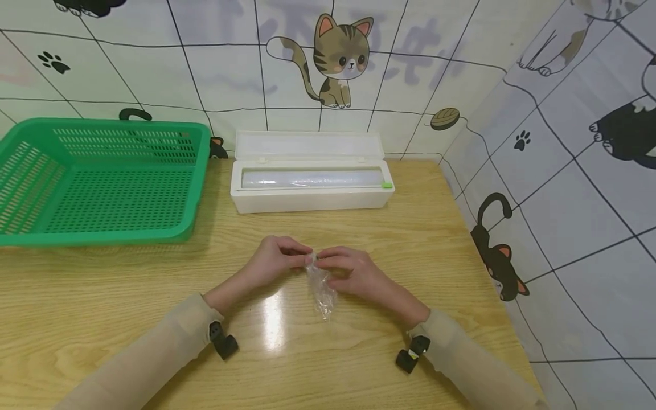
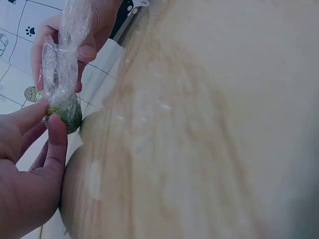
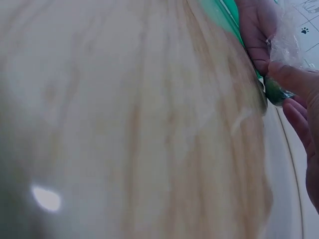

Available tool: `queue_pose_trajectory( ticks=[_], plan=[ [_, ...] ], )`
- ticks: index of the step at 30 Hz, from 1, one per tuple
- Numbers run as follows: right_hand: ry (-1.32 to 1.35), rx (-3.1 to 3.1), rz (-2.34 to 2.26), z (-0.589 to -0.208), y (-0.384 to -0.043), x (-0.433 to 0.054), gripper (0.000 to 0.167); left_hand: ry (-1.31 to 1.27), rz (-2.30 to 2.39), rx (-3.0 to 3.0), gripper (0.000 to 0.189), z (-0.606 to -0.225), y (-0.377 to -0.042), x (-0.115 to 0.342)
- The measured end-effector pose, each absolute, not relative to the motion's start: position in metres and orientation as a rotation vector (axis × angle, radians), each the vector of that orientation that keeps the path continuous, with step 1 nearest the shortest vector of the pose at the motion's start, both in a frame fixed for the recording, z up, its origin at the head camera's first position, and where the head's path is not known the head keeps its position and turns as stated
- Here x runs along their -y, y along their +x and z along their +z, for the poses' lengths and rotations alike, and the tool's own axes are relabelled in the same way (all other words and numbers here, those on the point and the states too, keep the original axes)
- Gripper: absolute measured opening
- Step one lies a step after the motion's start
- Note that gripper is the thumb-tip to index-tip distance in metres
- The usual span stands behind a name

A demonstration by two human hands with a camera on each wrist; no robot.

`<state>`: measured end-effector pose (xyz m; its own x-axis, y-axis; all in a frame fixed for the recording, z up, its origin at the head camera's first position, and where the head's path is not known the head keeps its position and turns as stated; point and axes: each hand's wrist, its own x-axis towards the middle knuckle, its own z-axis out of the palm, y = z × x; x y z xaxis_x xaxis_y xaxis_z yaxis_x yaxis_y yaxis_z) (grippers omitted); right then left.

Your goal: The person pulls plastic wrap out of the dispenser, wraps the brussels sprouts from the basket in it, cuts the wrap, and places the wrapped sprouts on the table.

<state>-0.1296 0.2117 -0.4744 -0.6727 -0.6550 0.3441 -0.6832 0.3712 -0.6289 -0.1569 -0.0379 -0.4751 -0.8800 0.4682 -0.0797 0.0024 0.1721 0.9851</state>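
A small round green item (image 2: 66, 112), its kind unclear, is wrapped in clear cling film (image 2: 62, 64). In the left wrist view, the thumb and forefinger of my left hand (image 2: 35, 169) pinch the green item. My right hand (image 2: 102, 25) is on the far side, its fingers around the gathered film. From the right wrist, my right hand (image 3: 306, 112) has its thumb and fingers at the wrapped item (image 3: 275, 92), opposite my left hand (image 3: 256, 30). Overhead, both hands meet, left (image 1: 274, 262) and right (image 1: 361, 273), with the film's loose end (image 1: 323, 293) hanging toward me; fingers hide the item.
Behind the hands stands a white dispenser box (image 1: 312, 200), its lid raised and a roll of film (image 1: 312, 179) inside. To the left is a green plastic basket (image 1: 197, 188). Cat-patterned walls (image 1: 225, 74) border the wooden table (image 1: 410, 228) at the back and right.
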Motion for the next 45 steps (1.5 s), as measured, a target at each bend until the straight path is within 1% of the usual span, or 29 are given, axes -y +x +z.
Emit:
queue_pose_trajectory(
  ticks=[9, 18, 21, 23, 28, 29, 31, 33, 38, 39, 42, 45],
  plan=[
    [1.345, 2.313, 1.105, -0.49, -0.129, -0.205, 0.052, 0.348, 1.799, -2.01, 0.025, -0.476, -0.157, 0.038],
    [1.339, 2.253, 0.935, -0.492, -0.129, -0.197, 0.052, 0.415, 1.746, -2.065, 0.026, -0.476, -0.159, 0.039],
    [1.34, 2.216, 0.914, -0.491, -0.13, -0.196, 0.048, 0.43, 1.73, -2.084, 0.025, -0.475, -0.158, 0.04],
    [1.343, 2.187, 0.948, -0.491, -0.13, -0.195, 0.042, 0.436, 1.723, -2.097, 0.025, -0.475, -0.157, 0.041],
    [1.359, 2.13, 1.039, -0.491, -0.132, -0.195, 0.016, 0.436, 1.727, -2.092, 0.023, -0.475, -0.156, 0.042],
    [1.365, 2.123, 1.042, -0.492, -0.132, -0.195, 0.016, 0.436, 1.73, -2.087, 0.023, -0.475, -0.156, 0.042],
    [1.374, 2.118, 1.036, -0.492, -0.133, -0.195, 0.025, 0.439, 1.736, -2.083, 0.023, -0.475, -0.157, 0.042],
    [1.381, 2.117, 1.029, -0.491, -0.134, -0.196, 0.028, 0.449, 1.738, -2.086, 0.023, -0.476, -0.157, 0.043],
    [1.386, 2.124, 1.029, -0.489, -0.136, -0.197, 0.006, 0.481, 1.742, -2.083, 0.023, -0.477, -0.158, 0.043],
    [1.383, 2.129, 1.033, -0.488, -0.137, -0.196, 0.005, 0.485, 1.74, -2.081, 0.022, -0.476, -0.158, 0.043],
    [1.365, 2.151, 1.046, -0.485, -0.138, -0.196, 0.012, 0.489, 1.747, -2.069, 0.022, -0.476, -0.158, 0.043],
    [1.333, 2.189, 1.094, -0.485, -0.138, -0.195, 0.013, 0.494, 1.756, -2.068, 0.022, -0.476, -0.157, 0.044]
  ],
)
